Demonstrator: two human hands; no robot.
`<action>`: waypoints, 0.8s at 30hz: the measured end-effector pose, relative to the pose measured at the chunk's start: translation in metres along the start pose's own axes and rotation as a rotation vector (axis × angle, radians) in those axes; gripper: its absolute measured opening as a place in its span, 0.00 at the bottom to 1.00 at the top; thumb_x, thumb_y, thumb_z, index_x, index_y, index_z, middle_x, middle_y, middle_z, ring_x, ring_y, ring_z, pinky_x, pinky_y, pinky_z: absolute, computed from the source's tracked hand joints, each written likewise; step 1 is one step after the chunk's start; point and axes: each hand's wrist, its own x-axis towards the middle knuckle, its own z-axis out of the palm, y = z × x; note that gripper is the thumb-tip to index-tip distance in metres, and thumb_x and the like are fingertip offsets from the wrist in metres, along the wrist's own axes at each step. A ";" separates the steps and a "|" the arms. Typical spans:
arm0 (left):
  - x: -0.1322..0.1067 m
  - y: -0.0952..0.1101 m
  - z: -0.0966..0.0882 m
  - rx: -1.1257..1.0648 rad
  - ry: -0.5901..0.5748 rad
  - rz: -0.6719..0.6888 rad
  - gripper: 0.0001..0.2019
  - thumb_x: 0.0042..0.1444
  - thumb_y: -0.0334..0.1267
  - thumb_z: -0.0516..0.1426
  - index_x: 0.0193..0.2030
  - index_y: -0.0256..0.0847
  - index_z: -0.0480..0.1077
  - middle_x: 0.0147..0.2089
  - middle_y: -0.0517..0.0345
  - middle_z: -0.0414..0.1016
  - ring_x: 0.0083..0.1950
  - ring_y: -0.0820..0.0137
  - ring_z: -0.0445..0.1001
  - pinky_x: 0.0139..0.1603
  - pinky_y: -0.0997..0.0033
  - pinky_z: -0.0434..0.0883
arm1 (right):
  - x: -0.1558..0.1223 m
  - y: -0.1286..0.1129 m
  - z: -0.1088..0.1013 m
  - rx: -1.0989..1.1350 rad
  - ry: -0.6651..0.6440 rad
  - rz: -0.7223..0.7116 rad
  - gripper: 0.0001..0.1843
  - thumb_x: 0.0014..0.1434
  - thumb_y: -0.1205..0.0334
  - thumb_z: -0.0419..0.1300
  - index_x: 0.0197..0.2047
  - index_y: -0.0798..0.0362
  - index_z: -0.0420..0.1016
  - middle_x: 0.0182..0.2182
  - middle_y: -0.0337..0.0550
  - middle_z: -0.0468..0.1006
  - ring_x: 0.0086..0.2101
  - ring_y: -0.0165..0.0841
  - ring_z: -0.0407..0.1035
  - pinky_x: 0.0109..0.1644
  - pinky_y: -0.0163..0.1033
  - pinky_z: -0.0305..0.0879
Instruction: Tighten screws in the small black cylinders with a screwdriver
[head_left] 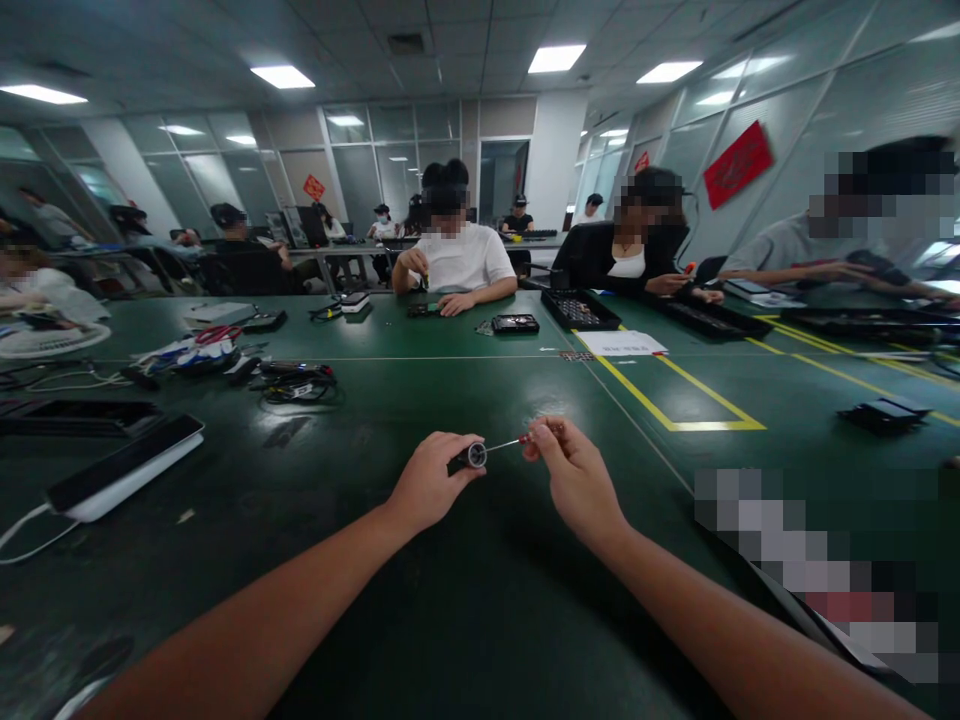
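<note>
From my console I saw a black-and-white device point(127, 470) on the bench point(360, 640) | left hand point(429, 482) had fingers clamped on a dark cylinder point(476, 456) — over the bench, round end showing | thin tool point(507, 445) pointed at its rim — contact I couldn't tell | right hand point(576, 476) had fingers pinched on the tool's red end

Dark cylinder point(472, 457) in the left hand point(435, 474)

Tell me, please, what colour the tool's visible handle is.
The visible handle is red, in the head view.
</note>
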 end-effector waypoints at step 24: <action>0.003 -0.007 -0.002 0.047 0.028 0.036 0.18 0.58 0.38 0.65 0.54 0.48 0.74 0.51 0.58 0.79 0.53 0.62 0.73 0.56 0.55 0.68 | -0.006 -0.004 -0.004 -0.167 -0.078 -0.131 0.12 0.68 0.50 0.54 0.44 0.49 0.71 0.33 0.42 0.78 0.34 0.36 0.75 0.41 0.42 0.70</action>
